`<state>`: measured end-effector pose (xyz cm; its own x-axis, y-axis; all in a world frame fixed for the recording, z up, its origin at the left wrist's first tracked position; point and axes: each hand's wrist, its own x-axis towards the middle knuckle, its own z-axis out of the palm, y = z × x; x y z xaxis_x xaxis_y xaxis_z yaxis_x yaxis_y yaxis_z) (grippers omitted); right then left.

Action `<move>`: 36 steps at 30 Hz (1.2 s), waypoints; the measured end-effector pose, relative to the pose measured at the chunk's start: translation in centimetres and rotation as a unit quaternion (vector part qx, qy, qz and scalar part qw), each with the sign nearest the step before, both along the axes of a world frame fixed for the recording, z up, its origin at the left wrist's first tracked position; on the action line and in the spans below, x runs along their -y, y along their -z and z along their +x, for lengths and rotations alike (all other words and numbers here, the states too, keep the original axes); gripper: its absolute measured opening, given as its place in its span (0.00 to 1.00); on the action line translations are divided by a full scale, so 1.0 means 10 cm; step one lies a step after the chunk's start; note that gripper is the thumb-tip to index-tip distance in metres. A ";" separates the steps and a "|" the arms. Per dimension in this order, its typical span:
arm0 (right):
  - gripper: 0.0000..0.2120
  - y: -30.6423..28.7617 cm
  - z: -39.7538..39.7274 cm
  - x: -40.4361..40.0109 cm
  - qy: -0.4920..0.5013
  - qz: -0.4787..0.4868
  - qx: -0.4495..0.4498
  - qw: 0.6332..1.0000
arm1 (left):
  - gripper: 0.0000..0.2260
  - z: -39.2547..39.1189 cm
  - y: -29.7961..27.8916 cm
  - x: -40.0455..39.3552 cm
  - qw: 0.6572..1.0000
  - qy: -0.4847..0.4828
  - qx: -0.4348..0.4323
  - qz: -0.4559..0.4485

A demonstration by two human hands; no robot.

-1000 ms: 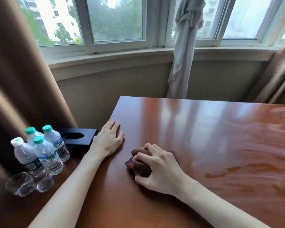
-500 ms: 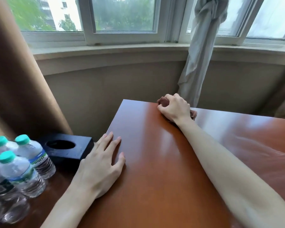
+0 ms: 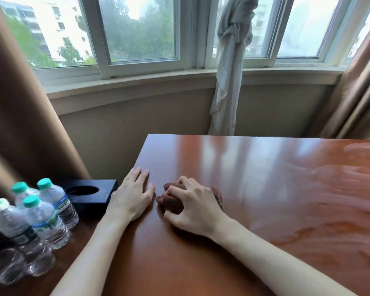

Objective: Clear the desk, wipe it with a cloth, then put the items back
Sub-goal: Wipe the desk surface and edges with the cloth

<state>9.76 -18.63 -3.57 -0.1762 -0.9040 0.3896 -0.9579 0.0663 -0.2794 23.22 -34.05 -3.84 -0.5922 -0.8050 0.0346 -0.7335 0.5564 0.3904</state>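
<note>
Leftmost, the left hand [image 3: 131, 196] lies flat, fingers spread, at the counter [image 3: 265, 178] edge. Just right, the right hand [image 3: 193, 207] clutches the bunched brown cloth [image 3: 171, 201], pulled back from the far edge where it was half a second ago.

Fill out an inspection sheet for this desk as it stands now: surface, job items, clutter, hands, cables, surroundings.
Surface: glossy reddish wooden desk; streaky smears show toward its right side.
Job's things: dark brown cloth bunched on the desk; four water bottles, a black box with a round hole and a clear glass stand on the lower surface at left.
Clutter: nothing seen on the desk top.
Hands: left hand lies flat at the desk's left edge; right hand grips the cloth.
Cables: nothing seen.
Surroundings: bay window, knotted pale curtain, brown curtains at both sides.
</note>
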 end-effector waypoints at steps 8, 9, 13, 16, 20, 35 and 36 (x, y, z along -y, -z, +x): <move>0.17 -0.02 -0.44 0.35 0.051 0.012 0.016 0.998 | 0.25 0.00 0.09 0.07 1.000 0.005 -0.004 -0.013; 0.16 0.00 -0.64 0.55 0.081 0.013 0.019 0.996 | 0.25 0.00 0.12 0.09 1.000 0.004 -0.009 -0.016; 0.14 0.08 -1.32 1.38 0.181 -0.005 0.018 0.983 | 0.26 -0.02 0.18 0.17 0.999 0.001 -0.026 -0.018; 0.13 0.07 -1.63 2.02 0.203 -0.005 0.016 0.979 | 0.26 -0.02 0.19 0.19 0.999 -0.001 -0.037 -0.018; 0.12 0.04 -1.64 2.56 0.233 -0.015 0.030 0.972 | 0.26 -0.02 0.18 0.18 0.999 -0.007 -0.045 -0.020; 0.16 0.00 0.10 -0.07 0.006 0.005 0.012 1.000 | 0.24 0.01 0.06 0.03 1.000 0.006 -0.014 0.007; 0.16 -0.01 0.11 -0.24 -0.022 0.008 0.017 1.000 | 0.24 0.01 0.06 0.03 1.000 0.008 -0.010 0.005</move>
<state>10.90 -16.23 -3.49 -0.1484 -0.9175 0.3691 -0.9501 0.0287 -0.3106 23.32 -34.32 -4.45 -0.6046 -0.7956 0.0380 -0.7166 0.5642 0.4102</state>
